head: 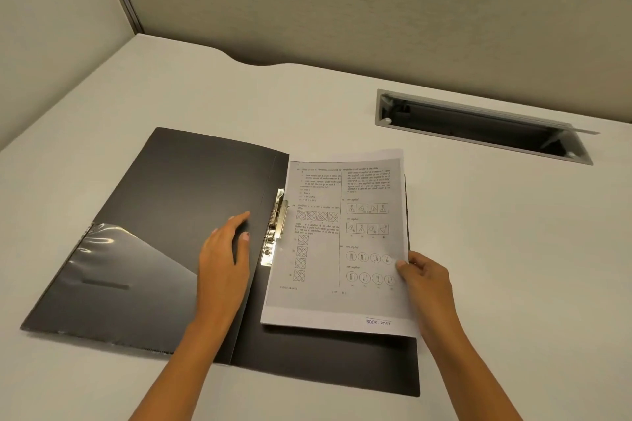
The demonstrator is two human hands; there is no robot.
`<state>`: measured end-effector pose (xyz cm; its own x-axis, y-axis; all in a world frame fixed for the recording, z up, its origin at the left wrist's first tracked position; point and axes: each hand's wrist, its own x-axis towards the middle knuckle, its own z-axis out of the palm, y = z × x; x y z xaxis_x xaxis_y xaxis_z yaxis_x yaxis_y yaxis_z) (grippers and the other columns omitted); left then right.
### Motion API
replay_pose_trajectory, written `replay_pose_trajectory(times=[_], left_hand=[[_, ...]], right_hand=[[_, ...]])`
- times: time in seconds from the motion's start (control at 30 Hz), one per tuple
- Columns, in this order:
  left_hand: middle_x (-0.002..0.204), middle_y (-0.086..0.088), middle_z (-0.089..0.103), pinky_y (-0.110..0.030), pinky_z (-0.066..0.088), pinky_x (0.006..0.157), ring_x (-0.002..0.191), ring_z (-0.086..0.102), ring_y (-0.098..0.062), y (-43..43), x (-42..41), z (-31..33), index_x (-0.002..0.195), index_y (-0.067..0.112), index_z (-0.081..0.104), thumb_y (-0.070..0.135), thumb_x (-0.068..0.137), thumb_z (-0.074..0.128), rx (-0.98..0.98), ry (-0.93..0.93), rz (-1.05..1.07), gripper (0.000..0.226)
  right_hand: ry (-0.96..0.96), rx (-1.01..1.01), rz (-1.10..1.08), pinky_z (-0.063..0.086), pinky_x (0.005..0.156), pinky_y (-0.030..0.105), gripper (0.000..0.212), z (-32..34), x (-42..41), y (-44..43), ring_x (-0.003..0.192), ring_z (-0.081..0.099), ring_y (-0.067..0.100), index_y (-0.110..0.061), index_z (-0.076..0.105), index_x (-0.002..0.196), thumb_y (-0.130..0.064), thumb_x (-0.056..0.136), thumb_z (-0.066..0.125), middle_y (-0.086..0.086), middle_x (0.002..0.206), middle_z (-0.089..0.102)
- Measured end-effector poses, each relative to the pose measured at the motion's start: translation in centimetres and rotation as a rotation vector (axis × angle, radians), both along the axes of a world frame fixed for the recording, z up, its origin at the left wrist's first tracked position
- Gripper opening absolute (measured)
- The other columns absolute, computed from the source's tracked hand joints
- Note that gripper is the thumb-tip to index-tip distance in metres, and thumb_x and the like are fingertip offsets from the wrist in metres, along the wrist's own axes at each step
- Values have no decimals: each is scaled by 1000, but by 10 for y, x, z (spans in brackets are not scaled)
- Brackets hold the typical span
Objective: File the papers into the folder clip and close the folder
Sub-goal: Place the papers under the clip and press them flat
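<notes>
A black folder point(178, 202) lies open and flat on the desk, with a clear plastic pocket on its left flap. A metal clip point(275, 227) runs along the spine, its lever raised. Printed papers point(338, 243) lie on the right flap, their left edge against the clip. My right hand point(425, 284) pinches the papers' right edge near the lower corner. My left hand point(224, 256) hovers or rests on the left flap just left of the clip, fingers apart, holding nothing.
A grey cable tray opening point(478, 126) with a raised lid sits in the white desk point(307, 102) behind and to the right of the folder. Beige partition panels point(342, 10) close off the back and left.
</notes>
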<state>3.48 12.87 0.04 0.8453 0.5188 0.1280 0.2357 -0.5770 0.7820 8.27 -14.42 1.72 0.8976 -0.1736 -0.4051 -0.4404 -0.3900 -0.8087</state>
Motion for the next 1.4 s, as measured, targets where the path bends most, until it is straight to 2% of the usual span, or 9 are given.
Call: replay_pose_trajectory(times=[0.2, 0.3, 0.47, 0.53, 0.7, 1.0, 1.1, 1.27, 1.4], left_hand=[[124, -13, 60, -39, 38, 98, 116, 53, -31, -1, 0, -2, 123, 11, 57, 14, 95, 49, 0, 1, -4, 30], [126, -13, 59, -46, 38, 101, 120, 51, -34, -1, -1, -2, 124, 11, 57, 15, 95, 48, -17, 13, 3, 31], [122, -12, 61, -33, 38, 95, 113, 55, -28, -2, -3, 0, 123, 10, 57, 14, 95, 48, -19, -7, -5, 30], [122, -13, 61, -32, 38, 92, 111, 55, -27, -2, -3, 1, 123, 9, 57, 14, 95, 48, -19, -9, -2, 30], [122, -13, 61, -30, 37, 93, 112, 55, -28, -3, -5, 1, 123, 8, 57, 12, 96, 45, -16, -8, -3, 29], [125, -11, 60, -27, 36, 95, 113, 54, -24, -5, -10, 4, 124, 7, 56, 12, 98, 39, -47, 0, -2, 32], [124, -11, 60, -27, 37, 94, 113, 54, -23, -6, -11, 5, 124, 8, 57, 12, 97, 41, -51, -1, -3, 31], [124, -12, 60, -29, 39, 92, 112, 56, -26, -7, -14, 4, 124, 7, 57, 13, 97, 44, -66, 2, 9, 31], [124, -12, 60, -28, 39, 91, 111, 55, -25, -8, -14, 3, 123, 9, 57, 14, 97, 44, -74, -1, 23, 30]], right_hand=[[-40, -36, -2, 58, 82, 42, 12, 0, -2, 6, 87, 68, 24, -23, 61, 103, -25, 95, 52, 0, 105, 68], [-80, -74, 2, 56, 70, 30, 8, -2, -4, 8, 84, 67, 21, -26, 59, 98, -24, 95, 52, -3, 101, 66], [-108, -179, 56, 47, 61, 18, 10, -5, -5, 11, 76, 61, 15, -21, 57, 101, -23, 96, 49, -6, 100, 60], [-110, -194, 69, 47, 63, 19, 14, -4, -5, 12, 78, 60, 16, -18, 57, 106, -23, 96, 48, -6, 101, 58], [-123, -214, 117, 40, 52, 8, 6, -3, -4, 11, 69, 54, 5, -24, 50, 101, -22, 97, 46, -8, 100, 56], [-112, -250, 167, 38, 50, 5, 13, -2, -4, 8, 66, 51, 2, -25, 44, 109, -25, 96, 48, -9, 103, 51], [-117, -230, 173, 42, 58, 12, 35, 0, -4, 8, 79, 54, 10, -23, 39, 128, -26, 95, 50, -8, 109, 50], [-157, -242, 183, 50, 69, 23, 41, 1, -9, 8, 82, 54, 11, -24, 39, 132, -24, 93, 53, -4, 114, 55], [-165, -226, 180, 42, 59, 9, 42, 1, -12, 4, 75, 55, 7, -25, 41, 132, -20, 93, 55, -5, 107, 58]])
